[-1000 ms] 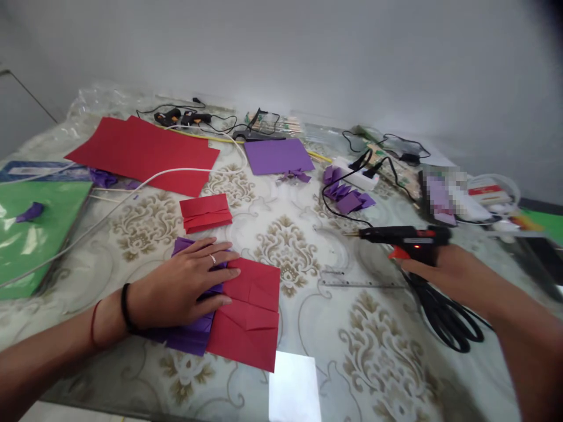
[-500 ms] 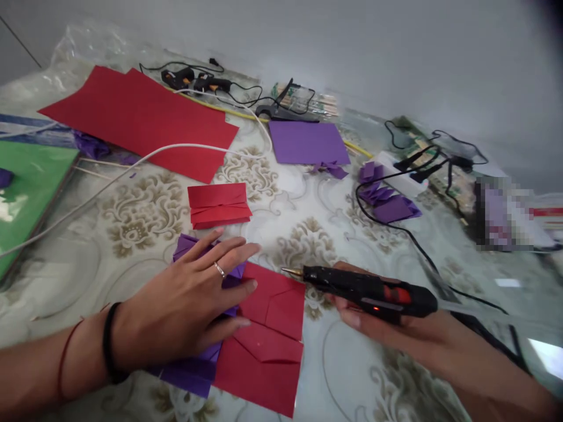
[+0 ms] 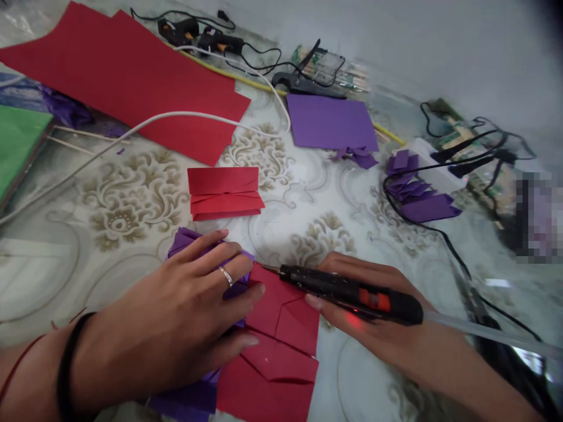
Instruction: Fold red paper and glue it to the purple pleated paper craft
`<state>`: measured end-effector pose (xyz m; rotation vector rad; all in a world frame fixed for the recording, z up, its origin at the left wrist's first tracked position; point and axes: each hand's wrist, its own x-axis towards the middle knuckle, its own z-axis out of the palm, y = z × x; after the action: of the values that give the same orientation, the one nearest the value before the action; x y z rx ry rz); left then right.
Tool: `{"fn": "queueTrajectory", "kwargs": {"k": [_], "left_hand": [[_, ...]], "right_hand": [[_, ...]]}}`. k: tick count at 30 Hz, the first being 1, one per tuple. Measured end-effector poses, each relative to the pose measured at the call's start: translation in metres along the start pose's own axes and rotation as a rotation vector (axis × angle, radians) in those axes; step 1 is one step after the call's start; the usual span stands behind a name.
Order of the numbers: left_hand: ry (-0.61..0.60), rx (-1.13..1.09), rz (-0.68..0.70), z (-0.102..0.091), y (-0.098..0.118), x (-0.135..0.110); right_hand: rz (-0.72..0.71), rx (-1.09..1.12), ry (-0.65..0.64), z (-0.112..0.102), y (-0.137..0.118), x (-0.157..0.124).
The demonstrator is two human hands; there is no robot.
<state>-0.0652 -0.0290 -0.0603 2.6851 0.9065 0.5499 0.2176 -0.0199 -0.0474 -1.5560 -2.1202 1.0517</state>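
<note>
My right hand (image 3: 373,310) is wrapped round a black hot glue gun (image 3: 334,286) with a red light on its side and a clear glue stick (image 3: 484,333) out of its back. Its metal nozzle is over the top edge of a folded red paper piece (image 3: 290,319). Flat over a folded purple paper piece (image 3: 189,240), my left hand (image 3: 197,305) presses down with fingers spread, a ring on one of them. The purple folds lie against the red piece's left side, mostly hidden by that hand. Just beyond stands a smaller folded red paper (image 3: 226,190).
Large red sheets (image 3: 132,76) lie at the back left, near green paper (image 3: 21,146). A white cord (image 3: 176,114) crosses the table. Behind are two more glue guns (image 3: 197,35) and a purple sheet (image 3: 332,122). A white power strip (image 3: 435,164) is at right, beside purple folded strips (image 3: 413,184).
The glue gun has moved left, bringing its nozzle from the red piece's right corner to its top left edge. My left hand stays on the purple paper. The view has shifted downward.
</note>
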Motion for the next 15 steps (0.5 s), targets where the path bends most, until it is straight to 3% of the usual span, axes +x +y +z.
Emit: {"fn": "queueTrajectory", "kwargs": {"k": [15], "left_hand": [[-0.004, -0.014, 0.002, -0.0031, -0.0004, 0.0018]], "right_hand": [[-0.033, 0.017, -0.022, 0.0096, -0.0016, 0.0062]]}}
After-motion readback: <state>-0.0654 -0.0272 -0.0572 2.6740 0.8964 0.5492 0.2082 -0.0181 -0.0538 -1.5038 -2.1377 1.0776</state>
